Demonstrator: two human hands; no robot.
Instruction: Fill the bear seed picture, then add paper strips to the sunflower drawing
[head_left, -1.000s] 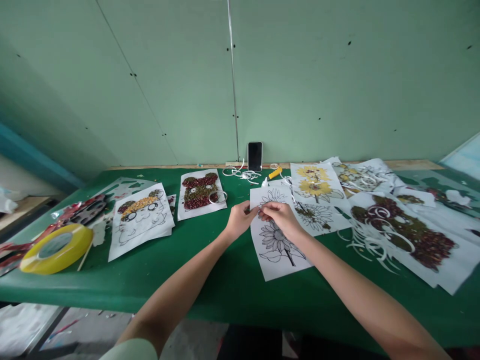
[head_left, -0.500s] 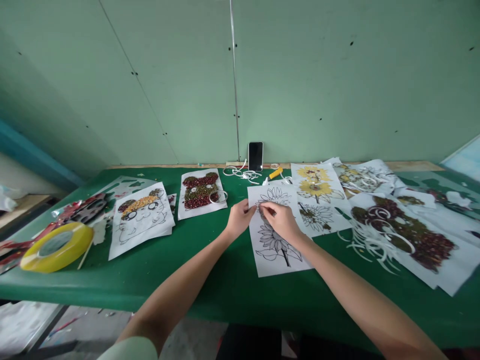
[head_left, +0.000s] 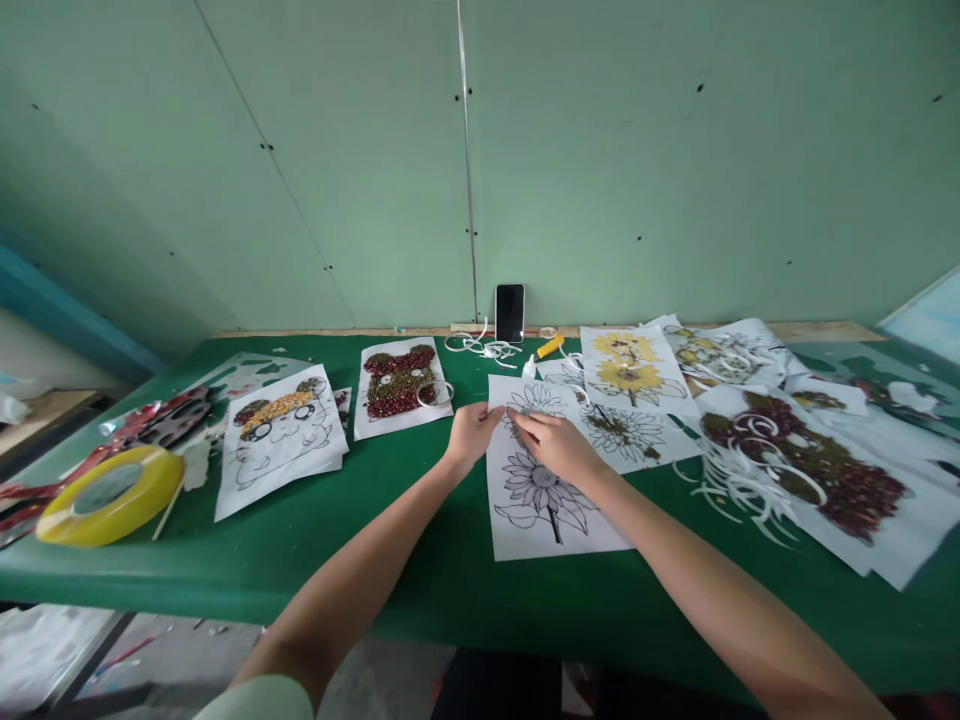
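A white sheet of paper [head_left: 517,535] printed with black-outlined sunflowers lies on the green table in front of me. At its left edge is my left hand [head_left: 471,437], closed, with thumb and forefinger pinching the sheet near its upper part. My right hand [head_left: 556,442] rests over the upper flower, its fingers together and bent, the tips close to my left fingertips. Whatever may be between the right fingertips is too small to make out. Just behind the sheet stands a small white bottle [head_left: 529,368].
A phone [head_left: 510,312] leans on the wall beside white paper strips [head_left: 487,348] and a yellow tool [head_left: 550,346]. Seed-covered pictures [head_left: 401,390] flank the sheet, including a yellow sunflower one [head_left: 630,370]. Yellow tape [head_left: 52,520] lies left; curled strips [head_left: 750,485] lie right.
The sunflower sheet has shifted slightly left and turned, its lower edge swinging left. My right fingers have straightened a little and come down closer to the paper.
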